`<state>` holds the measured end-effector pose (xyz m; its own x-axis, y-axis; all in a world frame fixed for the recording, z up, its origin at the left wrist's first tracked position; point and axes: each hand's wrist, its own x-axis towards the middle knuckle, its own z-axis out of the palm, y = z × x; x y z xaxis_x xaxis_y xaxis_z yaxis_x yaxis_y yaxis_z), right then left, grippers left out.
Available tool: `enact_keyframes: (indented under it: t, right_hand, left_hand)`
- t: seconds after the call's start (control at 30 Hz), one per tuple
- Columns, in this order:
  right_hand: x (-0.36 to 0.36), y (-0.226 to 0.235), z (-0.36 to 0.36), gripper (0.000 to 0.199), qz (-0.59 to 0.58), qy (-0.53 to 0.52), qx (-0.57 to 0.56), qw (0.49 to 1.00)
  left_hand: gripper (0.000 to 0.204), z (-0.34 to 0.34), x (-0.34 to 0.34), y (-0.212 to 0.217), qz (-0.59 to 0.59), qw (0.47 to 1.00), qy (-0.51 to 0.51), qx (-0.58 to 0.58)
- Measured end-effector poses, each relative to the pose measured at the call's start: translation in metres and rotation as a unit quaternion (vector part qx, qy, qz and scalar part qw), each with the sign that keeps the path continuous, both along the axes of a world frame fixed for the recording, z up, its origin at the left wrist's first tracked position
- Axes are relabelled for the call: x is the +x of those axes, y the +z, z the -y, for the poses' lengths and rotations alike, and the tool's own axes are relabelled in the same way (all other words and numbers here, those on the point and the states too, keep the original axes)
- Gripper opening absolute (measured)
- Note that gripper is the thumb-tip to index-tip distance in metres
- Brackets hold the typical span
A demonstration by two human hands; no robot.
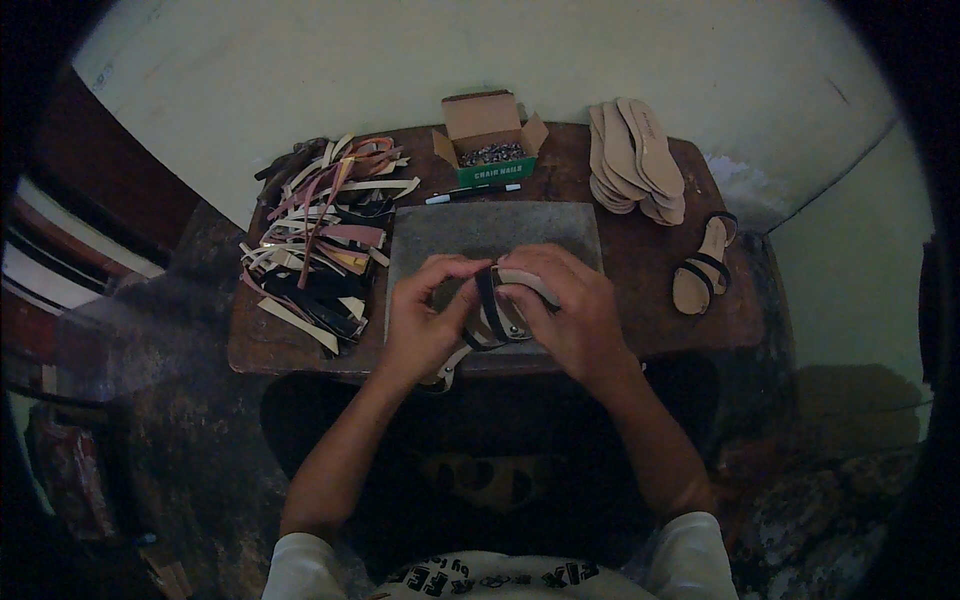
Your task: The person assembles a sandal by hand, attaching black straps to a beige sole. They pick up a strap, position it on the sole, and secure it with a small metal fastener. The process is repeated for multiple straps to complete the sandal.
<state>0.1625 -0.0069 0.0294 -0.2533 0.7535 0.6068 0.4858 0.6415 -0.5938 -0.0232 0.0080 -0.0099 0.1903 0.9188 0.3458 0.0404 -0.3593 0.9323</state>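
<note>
Above the near part of a grey slab [420,228], both hands are closed on a sandal with a beige sole [527,282] and dark straps. My left hand [425,315] pinches a black strap [487,300] between thumb and fingers. My right hand [572,312] wraps round the sole, its thumb near the strap's end. Small shiny metal spots show on the sandal below the hands. The fingers hide part of the sole and where the strap meets it.
Strap strips [320,245] in several colours lie heaped at the left of the wooden table [640,325]. Behind the slab are a marker pen [473,193] and an open box [497,172] of small nails. Beige insoles [640,155] and a strapped sandal [703,268] lie at right.
</note>
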Motion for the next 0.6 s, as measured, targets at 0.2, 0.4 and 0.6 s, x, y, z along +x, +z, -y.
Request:
enact_keyframes:
  t: [0.2, 0.4, 0.6]
  right_hand:
    - [0.0037, 0.0033, 0.0005, 0.018, 0.014, 0.012, 0.015, 1.0]
    - [-0.0004, 0.004, 0.0008, 0.018, 0.007, 0.013, 0.019, 1.0]
    - [0.0023, 0.0025, -0.0006, 0.018, 0.012, 0.039, 0.018, 0.999]
  left_hand:
    - [0.019, 0.0027, -0.0016, 0.0078, -0.029, 1.0, -0.001, 0.006]
    - [0.02, 0.0023, -0.0024, 0.007, -0.034, 0.999, -0.004, 0.022]
    - [0.022, -0.0026, -0.0017, 0.0053, -0.024, 0.995, 0.013, 0.092]
